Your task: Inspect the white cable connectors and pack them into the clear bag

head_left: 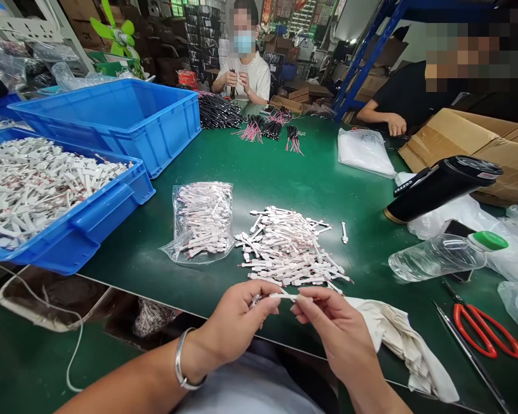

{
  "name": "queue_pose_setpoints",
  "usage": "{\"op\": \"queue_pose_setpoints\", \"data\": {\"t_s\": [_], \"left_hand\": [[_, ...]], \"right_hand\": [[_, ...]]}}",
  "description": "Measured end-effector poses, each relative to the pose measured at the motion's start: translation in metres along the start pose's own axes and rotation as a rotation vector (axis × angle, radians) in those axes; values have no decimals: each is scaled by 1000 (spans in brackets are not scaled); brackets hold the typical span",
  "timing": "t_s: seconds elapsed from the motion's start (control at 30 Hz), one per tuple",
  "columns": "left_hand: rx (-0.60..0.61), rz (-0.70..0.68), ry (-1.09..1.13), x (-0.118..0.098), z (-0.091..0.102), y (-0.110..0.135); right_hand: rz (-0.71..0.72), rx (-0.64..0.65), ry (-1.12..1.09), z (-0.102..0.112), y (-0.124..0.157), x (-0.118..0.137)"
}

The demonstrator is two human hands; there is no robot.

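Observation:
My left hand (pixel 237 322) and my right hand (pixel 330 328) meet just above the near edge of the green table (pixel 285 172). Both pinch one small white connector piece (pixel 285 296) between thumbs and fingertips; the left hand also seems to hold more small pieces in its palm. Just beyond the hands lies a loose pile of the same white pieces (pixel 289 247). To its left sits a clear plastic bag (pixel 202 221) filled with them. One stray piece (pixel 344 232) lies right of the pile.
Two blue crates (pixel 112 115) stand at the left, the nearer crate (pixel 47 195) full of white pieces. A tipped black flask (pixel 440 187), a lying water bottle (pixel 444 256), red-handled scissors (pixel 486 330), a white cloth (pixel 406 345) and cardboard boxes (pixel 470 144) crowd the right. Two people work across the table by wire bundles (pixel 263 126).

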State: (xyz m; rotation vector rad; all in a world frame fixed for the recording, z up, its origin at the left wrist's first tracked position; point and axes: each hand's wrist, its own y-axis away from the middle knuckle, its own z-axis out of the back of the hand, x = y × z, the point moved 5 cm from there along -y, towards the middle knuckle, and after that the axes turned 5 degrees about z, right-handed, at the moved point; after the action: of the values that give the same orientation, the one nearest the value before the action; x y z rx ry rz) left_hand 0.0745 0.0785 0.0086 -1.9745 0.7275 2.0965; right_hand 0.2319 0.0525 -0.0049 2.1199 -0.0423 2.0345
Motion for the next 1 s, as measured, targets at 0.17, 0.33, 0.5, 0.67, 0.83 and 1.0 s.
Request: {"op": "queue_pose_setpoints", "data": {"t_s": [0.17, 0.33, 0.5, 0.67, 0.83, 1.0], "left_hand": [[-31, 132, 171, 14, 4, 0], [-103, 279, 483, 17, 4, -1], [-98, 363, 729, 13, 7, 1], [-41, 457, 670, 20, 7, 5], [41, 334, 424, 16, 4, 6], [97, 139, 280, 3, 1, 6]], "right_hand": [[57, 195, 304, -5, 8, 7], [270, 576, 549, -28, 15, 16], [489, 188, 945, -12, -8, 9], [527, 214, 1029, -9, -15, 1], [465, 167, 910, 3, -4, 20], [47, 394, 480, -5, 14, 22]]}}
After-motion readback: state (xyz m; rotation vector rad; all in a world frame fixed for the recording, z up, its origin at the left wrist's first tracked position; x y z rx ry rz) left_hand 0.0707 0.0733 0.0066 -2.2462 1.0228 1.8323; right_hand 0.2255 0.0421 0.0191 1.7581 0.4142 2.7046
